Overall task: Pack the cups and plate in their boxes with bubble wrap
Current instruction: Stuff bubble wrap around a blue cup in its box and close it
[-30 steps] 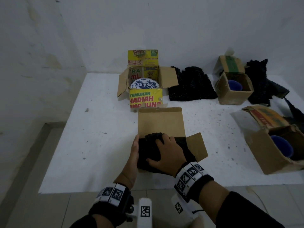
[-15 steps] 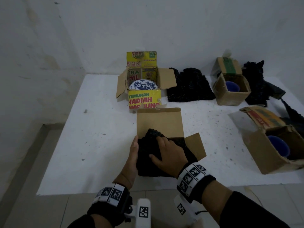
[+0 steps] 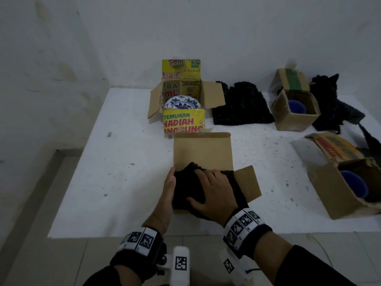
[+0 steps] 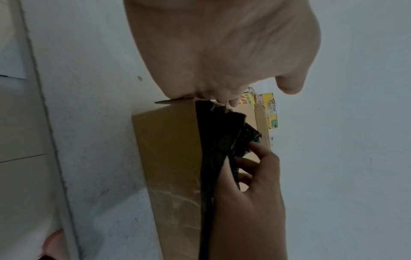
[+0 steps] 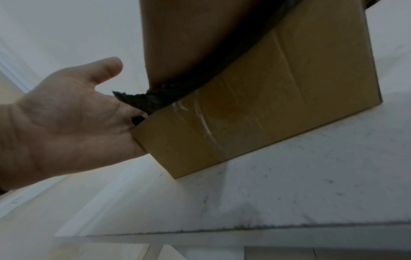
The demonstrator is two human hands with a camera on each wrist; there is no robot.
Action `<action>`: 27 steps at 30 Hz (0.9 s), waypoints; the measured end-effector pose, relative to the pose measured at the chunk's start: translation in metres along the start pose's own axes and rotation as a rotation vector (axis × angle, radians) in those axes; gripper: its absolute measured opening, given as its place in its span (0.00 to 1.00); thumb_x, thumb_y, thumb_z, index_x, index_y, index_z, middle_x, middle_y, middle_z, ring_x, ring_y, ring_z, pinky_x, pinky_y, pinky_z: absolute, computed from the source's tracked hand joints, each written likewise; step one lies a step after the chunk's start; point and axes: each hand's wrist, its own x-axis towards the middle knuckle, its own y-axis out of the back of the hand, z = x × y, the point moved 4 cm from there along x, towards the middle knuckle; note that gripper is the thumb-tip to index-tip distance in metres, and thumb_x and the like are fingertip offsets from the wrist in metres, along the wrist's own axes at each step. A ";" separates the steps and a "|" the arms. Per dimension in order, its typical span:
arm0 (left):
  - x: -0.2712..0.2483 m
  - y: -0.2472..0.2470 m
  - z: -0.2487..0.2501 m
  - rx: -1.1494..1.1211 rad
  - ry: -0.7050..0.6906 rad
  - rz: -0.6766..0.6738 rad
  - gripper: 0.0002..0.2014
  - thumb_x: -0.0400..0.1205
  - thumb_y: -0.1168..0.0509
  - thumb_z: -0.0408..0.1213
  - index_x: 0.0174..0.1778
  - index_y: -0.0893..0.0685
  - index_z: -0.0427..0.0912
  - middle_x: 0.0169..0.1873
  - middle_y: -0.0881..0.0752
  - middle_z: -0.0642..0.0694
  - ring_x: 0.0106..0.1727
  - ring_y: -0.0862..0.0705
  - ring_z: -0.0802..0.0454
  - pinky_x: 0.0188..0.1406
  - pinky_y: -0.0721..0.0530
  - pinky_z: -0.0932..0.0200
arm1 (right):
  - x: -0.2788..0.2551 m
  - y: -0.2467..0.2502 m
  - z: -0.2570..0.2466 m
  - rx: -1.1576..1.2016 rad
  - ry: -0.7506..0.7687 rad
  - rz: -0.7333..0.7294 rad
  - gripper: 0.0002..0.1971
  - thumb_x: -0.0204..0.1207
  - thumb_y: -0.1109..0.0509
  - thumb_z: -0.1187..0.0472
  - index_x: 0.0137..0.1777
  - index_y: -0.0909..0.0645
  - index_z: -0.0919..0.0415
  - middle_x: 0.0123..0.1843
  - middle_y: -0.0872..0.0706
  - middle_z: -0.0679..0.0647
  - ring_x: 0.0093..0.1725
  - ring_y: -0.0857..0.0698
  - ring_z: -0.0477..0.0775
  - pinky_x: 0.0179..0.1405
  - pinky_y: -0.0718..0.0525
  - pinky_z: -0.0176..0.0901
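I look at the white counter (image 3: 127, 162) first. Near its front edge stands the plain brown box (image 3: 203, 150) with its lid flap up, and it is filled with black bubble wrap (image 3: 185, 182). I cannot see what is under the wrap, so I only judge that one piece is nearly packed here.

Three other boxes are open and not yet finished, in my judgement. The yellow printed box (image 3: 183, 122) at the back holds the blue-patterned plate (image 3: 182, 103) uncovered. The small box (image 3: 294, 112) at the back right and the larger box (image 3: 346, 188) at the right each show a blue cup (image 3: 296, 107) with no wrap over it. More black wrap (image 3: 241, 106) lies between the boxes, unused.

My left hand (image 3: 169, 187) lies flat with straight fingers against the left side of the brown box. My right hand (image 3: 214, 193) presses down on the wrap with relaxed fingers, gripping nothing.
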 end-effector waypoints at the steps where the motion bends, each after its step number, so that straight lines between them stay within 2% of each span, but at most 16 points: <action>1: 0.001 0.001 -0.001 0.001 0.001 0.004 0.44 0.68 0.46 0.71 0.80 0.43 0.56 0.80 0.38 0.53 0.79 0.37 0.55 0.81 0.40 0.45 | 0.000 0.001 0.000 -0.011 -0.004 -0.001 0.37 0.62 0.36 0.33 0.65 0.23 0.59 0.54 0.15 0.53 0.50 0.19 0.57 0.46 0.19 0.50; 4: 0.003 0.001 -0.001 -0.010 0.015 0.024 0.40 0.72 0.46 0.67 0.80 0.42 0.57 0.79 0.36 0.52 0.79 0.36 0.54 0.80 0.38 0.44 | 0.004 0.002 0.000 -0.073 -0.006 -0.021 0.38 0.62 0.40 0.30 0.63 0.21 0.57 0.55 0.15 0.52 0.49 0.19 0.57 0.44 0.22 0.50; 7: 0.002 0.001 -0.001 -0.013 0.026 0.018 0.42 0.69 0.44 0.71 0.79 0.41 0.59 0.79 0.36 0.52 0.79 0.35 0.53 0.80 0.38 0.43 | 0.007 0.001 0.002 -0.085 0.000 -0.017 0.36 0.61 0.41 0.29 0.60 0.20 0.55 0.54 0.16 0.52 0.48 0.20 0.58 0.43 0.23 0.49; 12: -0.002 0.000 0.000 0.010 -0.009 -0.018 0.49 0.63 0.42 0.78 0.79 0.42 0.60 0.80 0.38 0.56 0.80 0.38 0.55 0.81 0.41 0.42 | 0.007 -0.003 0.001 -0.071 0.060 -0.012 0.30 0.65 0.41 0.33 0.55 0.17 0.54 0.56 0.18 0.51 0.50 0.22 0.58 0.44 0.24 0.49; 15: -0.003 0.000 0.001 0.012 -0.011 -0.017 0.51 0.61 0.41 0.80 0.79 0.42 0.59 0.80 0.38 0.56 0.80 0.39 0.56 0.81 0.42 0.42 | 0.009 -0.003 -0.001 -0.056 0.094 -0.020 0.27 0.68 0.41 0.37 0.53 0.16 0.56 0.52 0.16 0.51 0.49 0.21 0.58 0.44 0.24 0.48; 18: -0.005 -0.001 0.003 0.015 -0.018 -0.020 0.51 0.61 0.41 0.80 0.79 0.42 0.60 0.80 0.39 0.56 0.80 0.39 0.56 0.81 0.43 0.42 | 0.009 -0.005 -0.002 -0.037 0.146 -0.021 0.26 0.70 0.41 0.40 0.58 0.17 0.55 0.50 0.15 0.51 0.49 0.20 0.59 0.45 0.24 0.48; 20: -0.006 -0.002 0.005 0.015 -0.021 -0.025 0.50 0.62 0.42 0.79 0.79 0.41 0.60 0.80 0.38 0.56 0.80 0.39 0.57 0.81 0.42 0.43 | 0.010 -0.006 -0.003 -0.065 0.157 -0.050 0.25 0.70 0.41 0.38 0.60 0.18 0.52 0.50 0.14 0.51 0.50 0.20 0.60 0.45 0.24 0.49; 25: -0.007 -0.002 0.007 0.001 -0.008 -0.023 0.48 0.62 0.41 0.78 0.78 0.41 0.63 0.80 0.37 0.55 0.80 0.38 0.55 0.81 0.41 0.43 | 0.017 -0.003 -0.012 -0.134 0.120 -0.217 0.26 0.72 0.47 0.33 0.51 0.16 0.47 0.45 0.15 0.52 0.48 0.21 0.62 0.42 0.25 0.50; 27: -0.007 -0.002 0.007 -0.013 0.001 -0.033 0.48 0.62 0.41 0.78 0.78 0.40 0.64 0.79 0.37 0.55 0.79 0.37 0.55 0.80 0.39 0.43 | 0.019 0.002 -0.011 -0.106 0.144 -0.283 0.31 0.71 0.52 0.30 0.60 0.18 0.46 0.52 0.16 0.55 0.52 0.23 0.63 0.47 0.25 0.52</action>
